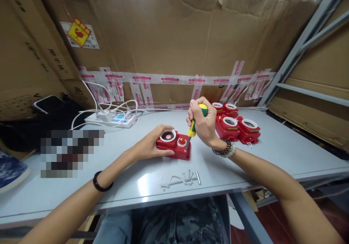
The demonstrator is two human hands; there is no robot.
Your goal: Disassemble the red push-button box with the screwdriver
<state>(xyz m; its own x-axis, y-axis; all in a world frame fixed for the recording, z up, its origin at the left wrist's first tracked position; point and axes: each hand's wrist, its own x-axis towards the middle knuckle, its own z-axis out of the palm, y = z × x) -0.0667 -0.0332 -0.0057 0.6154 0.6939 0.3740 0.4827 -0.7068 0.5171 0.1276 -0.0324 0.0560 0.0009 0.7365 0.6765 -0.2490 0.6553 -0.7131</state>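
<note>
On the table [223, 171], left hand [152, 141] pinches the box [180, 152]; right hand [205, 125], fingers round the screwdriver [192, 127], should press squarely.

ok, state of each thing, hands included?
Left hand: gripping the red unit.
Red unit: on the bench, round window up.
Right hand: closed around the screwdriver.
Screwdriver: tilted, tip at the unit's near right corner.
Screws: loose, lying in a cluster.
Other red units: grouped at right, unheld.
Power strip: plugged into; power unclear.
Cardboard: taped, top edge torn.
</note>
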